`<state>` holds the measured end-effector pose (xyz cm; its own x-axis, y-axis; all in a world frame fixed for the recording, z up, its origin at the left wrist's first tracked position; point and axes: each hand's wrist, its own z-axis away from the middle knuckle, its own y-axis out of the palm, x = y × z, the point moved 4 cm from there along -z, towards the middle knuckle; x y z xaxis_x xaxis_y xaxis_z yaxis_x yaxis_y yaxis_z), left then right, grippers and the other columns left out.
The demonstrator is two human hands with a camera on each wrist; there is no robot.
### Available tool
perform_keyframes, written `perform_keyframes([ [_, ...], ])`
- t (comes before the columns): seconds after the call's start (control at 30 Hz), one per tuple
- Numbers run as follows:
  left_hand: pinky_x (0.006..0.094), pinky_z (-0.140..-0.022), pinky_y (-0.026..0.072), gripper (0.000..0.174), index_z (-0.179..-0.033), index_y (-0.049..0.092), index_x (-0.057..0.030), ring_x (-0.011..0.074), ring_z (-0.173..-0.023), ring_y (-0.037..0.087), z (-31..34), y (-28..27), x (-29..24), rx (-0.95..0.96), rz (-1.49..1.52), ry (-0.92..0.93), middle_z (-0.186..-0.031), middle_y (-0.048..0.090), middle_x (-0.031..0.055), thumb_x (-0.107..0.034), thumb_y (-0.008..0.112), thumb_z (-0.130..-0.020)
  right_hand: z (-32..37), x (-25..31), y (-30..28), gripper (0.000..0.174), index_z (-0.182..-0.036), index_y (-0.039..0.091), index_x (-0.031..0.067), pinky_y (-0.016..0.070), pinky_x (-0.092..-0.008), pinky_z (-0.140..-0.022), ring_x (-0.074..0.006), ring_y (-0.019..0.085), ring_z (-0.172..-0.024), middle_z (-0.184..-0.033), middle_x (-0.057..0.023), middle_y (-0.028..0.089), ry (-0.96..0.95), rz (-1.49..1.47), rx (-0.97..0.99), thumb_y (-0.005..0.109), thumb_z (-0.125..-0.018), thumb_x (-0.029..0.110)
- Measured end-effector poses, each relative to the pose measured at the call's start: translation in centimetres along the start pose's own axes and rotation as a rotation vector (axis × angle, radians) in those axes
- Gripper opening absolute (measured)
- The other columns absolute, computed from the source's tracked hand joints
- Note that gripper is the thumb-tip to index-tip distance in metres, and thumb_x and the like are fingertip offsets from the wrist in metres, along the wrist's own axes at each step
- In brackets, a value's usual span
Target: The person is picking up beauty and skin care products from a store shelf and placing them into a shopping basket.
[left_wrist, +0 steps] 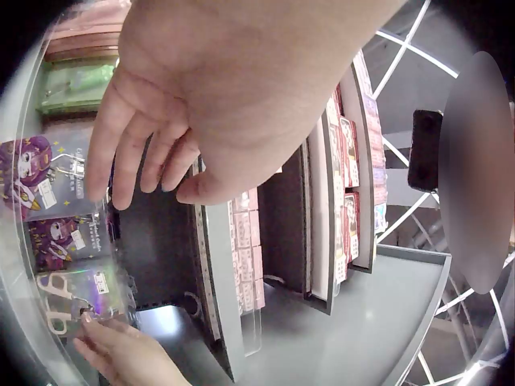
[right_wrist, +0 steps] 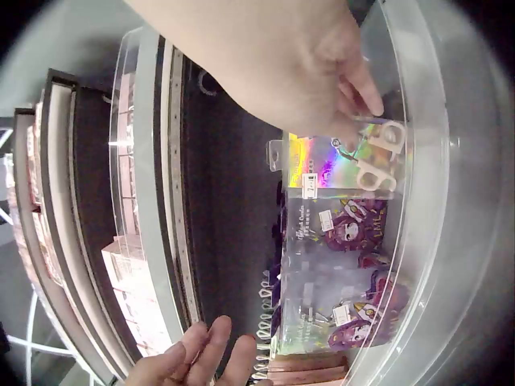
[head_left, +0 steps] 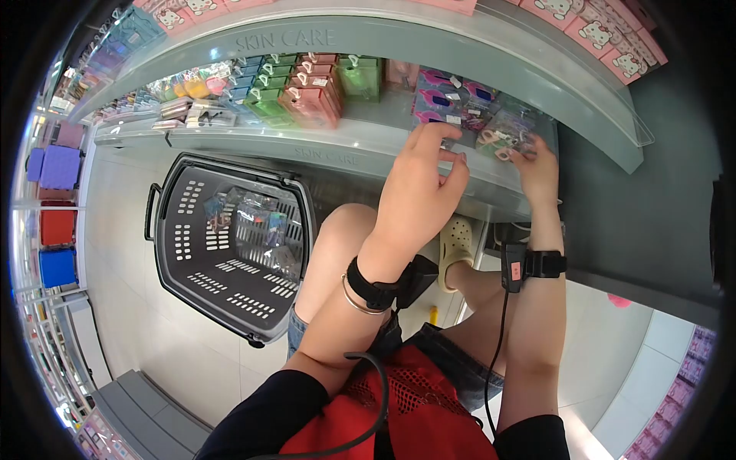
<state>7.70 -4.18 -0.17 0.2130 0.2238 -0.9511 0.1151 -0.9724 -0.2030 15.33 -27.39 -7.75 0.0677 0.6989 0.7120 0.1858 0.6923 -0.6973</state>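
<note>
My right hand is at the right end of the lower shelf, its thumb and fingers pinching the edge of a clear packet of scissors. In the right wrist view, the scissors' pale handles show against a shiny rainbow card, partly covered by my fingers. Beside this packet lie purple packets with a cartoon figure, each bearing a white price sticker. My left hand hovers in front of the shelf near those purple packets, fingers loosely bent and nothing in them.
A black basket stands on the floor at left, with several clear packets inside. Green and red translucent pouches line the shelf left of the purple packets. An upper shelf edge overhangs the goods. A dark panel stands at right.
</note>
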Motion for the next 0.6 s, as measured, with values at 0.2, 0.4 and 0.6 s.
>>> perform_keyframes([
  [0.2, 0.0273, -0.062, 0.0547, 0.025, -0.109, 0.057, 0.0021, 0.0193, -0.091, 0.064, 0.0, 0.0, 0.0, -0.005, -0.002, 0.002, -0.107, 0.060, 0.0134, -0.001, 0.059, -0.084, -0.3, -0.5, 0.2, 0.043, -0.121, 0.057, -0.0005, 0.0526, -0.0344, -0.075, -0.0249, 0.069, -0.087, -0.100, -0.0164, 0.069, -0.007, 0.058, -0.028, 0.069, -0.081, 0.007],
  [0.4, 0.0277, -0.063, 0.0551, 0.025, -0.109, 0.057, 0.0023, 0.0196, -0.091, 0.064, 0.0, -0.1, 0.0, -0.003, -0.011, 0.000, -0.106, 0.060, 0.0141, -0.001, 0.059, -0.085, -0.5, -0.7, 0.4, 0.051, -0.125, 0.053, -0.0030, 0.0526, -0.0321, -0.075, -0.0234, 0.068, -0.087, -0.106, -0.0180, 0.066, 0.005, 0.028, -0.010, 0.072, -0.079, 0.010],
  [0.6, 0.0314, -0.063, 0.0555, 0.028, -0.110, 0.053, 0.0022, 0.0240, -0.092, 0.066, 0.1, -0.7, 0.3, -0.009, -0.008, 0.053, -0.109, 0.058, 0.0163, 0.002, 0.058, -0.082, 3.2, 0.3, -2.5, 0.050, -0.115, 0.057, -0.0040, 0.0511, -0.0365, -0.074, -0.0247, 0.065, -0.084, -0.099, -0.0168, 0.066, 0.057, 0.252, 0.044, 0.074, -0.077, 0.022],
])
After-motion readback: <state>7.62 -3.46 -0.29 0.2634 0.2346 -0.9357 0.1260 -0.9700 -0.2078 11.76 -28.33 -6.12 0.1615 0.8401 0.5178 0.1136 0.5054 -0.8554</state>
